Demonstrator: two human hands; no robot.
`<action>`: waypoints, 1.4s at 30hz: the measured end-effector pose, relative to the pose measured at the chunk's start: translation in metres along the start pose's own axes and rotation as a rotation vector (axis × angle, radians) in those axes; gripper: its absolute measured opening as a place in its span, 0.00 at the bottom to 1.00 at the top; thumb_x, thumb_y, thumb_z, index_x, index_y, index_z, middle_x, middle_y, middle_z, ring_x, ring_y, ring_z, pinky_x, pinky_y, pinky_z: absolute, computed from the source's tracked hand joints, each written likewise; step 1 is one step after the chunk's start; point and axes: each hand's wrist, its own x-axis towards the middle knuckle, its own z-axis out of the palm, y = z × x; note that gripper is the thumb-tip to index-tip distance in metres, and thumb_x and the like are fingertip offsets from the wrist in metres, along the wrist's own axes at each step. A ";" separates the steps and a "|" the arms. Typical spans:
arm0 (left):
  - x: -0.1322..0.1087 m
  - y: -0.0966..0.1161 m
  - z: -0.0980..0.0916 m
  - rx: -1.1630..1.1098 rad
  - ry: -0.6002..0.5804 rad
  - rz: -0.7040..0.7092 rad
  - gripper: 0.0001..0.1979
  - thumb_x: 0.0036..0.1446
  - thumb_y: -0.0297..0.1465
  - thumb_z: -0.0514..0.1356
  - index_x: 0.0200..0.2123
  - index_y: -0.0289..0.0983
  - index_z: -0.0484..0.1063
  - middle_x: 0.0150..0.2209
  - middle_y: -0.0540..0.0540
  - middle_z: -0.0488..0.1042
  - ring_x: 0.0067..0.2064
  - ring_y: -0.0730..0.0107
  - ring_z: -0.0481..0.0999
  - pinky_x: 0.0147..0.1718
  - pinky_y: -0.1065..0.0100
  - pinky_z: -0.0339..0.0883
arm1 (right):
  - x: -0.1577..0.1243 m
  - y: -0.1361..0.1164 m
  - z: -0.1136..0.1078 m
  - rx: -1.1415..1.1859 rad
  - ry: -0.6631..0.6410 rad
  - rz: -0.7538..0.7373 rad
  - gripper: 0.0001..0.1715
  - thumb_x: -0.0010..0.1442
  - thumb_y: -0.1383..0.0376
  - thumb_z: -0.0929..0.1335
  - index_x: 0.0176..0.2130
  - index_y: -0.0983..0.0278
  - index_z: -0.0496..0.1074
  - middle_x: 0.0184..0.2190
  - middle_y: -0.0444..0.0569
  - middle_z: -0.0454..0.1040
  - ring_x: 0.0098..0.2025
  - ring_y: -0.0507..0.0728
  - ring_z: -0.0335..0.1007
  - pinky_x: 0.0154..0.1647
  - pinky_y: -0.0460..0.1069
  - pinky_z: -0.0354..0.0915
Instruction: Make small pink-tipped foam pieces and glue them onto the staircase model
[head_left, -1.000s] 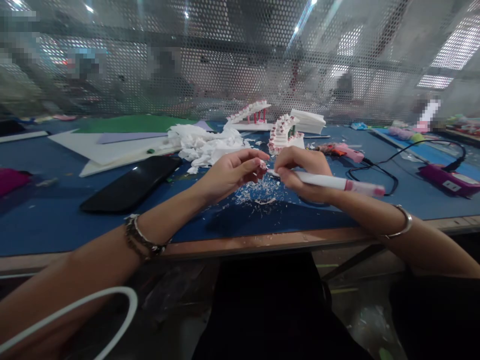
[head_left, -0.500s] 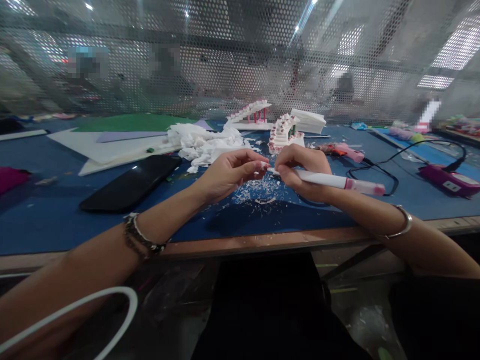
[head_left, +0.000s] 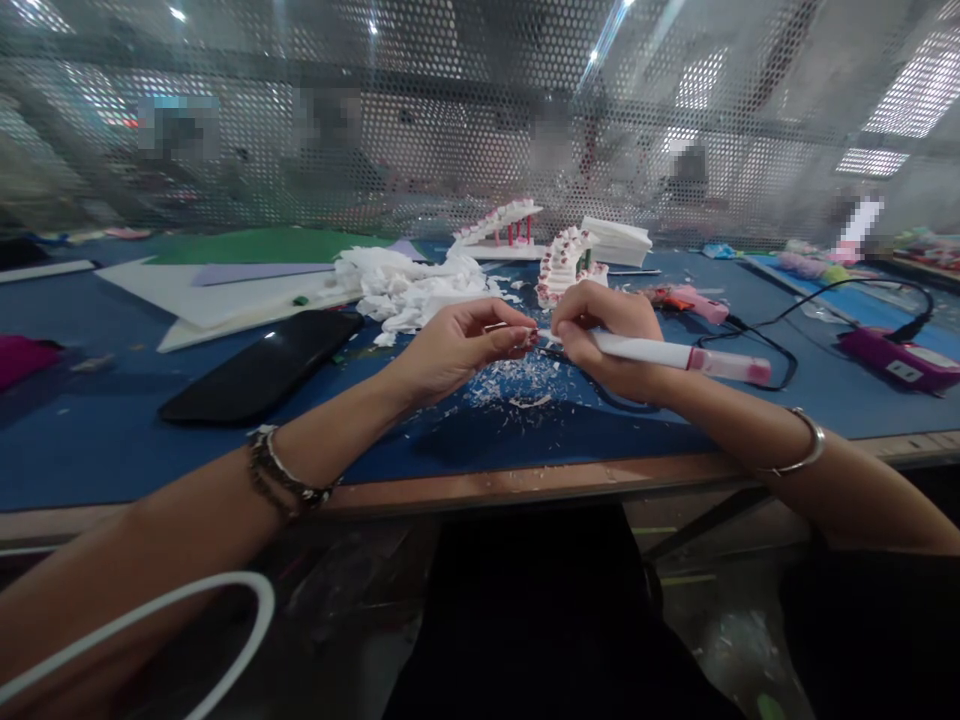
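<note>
My right hand (head_left: 609, 340) is closed around a white marker pen (head_left: 649, 350) with a clear pink-tinted part at its back end. Its narrow front end points left, close to the fingertips of my left hand (head_left: 469, 345). Thumb and forefinger of that left hand are pinched on a small white piece, mostly covered by the fingers. Whether the pen tip touches the piece, I cannot tell. White shavings (head_left: 517, 390) lie scattered on the blue table top beneath both hands. Just behind stands a small white curved staircase model (head_left: 562, 268) with dark red spots.
A black phone (head_left: 262, 365) lies left of my hands, near crumpled white material (head_left: 420, 285) and white sheets (head_left: 225, 300). A second stair model (head_left: 499, 228) stands behind. To the right are a pink glue gun (head_left: 701, 305), its black cable and a purple power socket (head_left: 900, 358).
My right hand has shifted slightly and the pen's angle has changed a little. The white piece in my left fingers shows less than before.
</note>
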 end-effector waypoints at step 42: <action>0.001 0.002 0.000 0.097 0.015 0.053 0.10 0.44 0.36 0.66 0.25 0.35 0.71 0.25 0.51 0.71 0.27 0.79 0.70 0.29 0.75 0.66 | -0.001 0.001 0.006 -0.004 -0.058 -0.214 0.05 0.54 0.70 0.61 0.27 0.65 0.65 0.24 0.41 0.68 0.25 0.44 0.62 0.28 0.40 0.61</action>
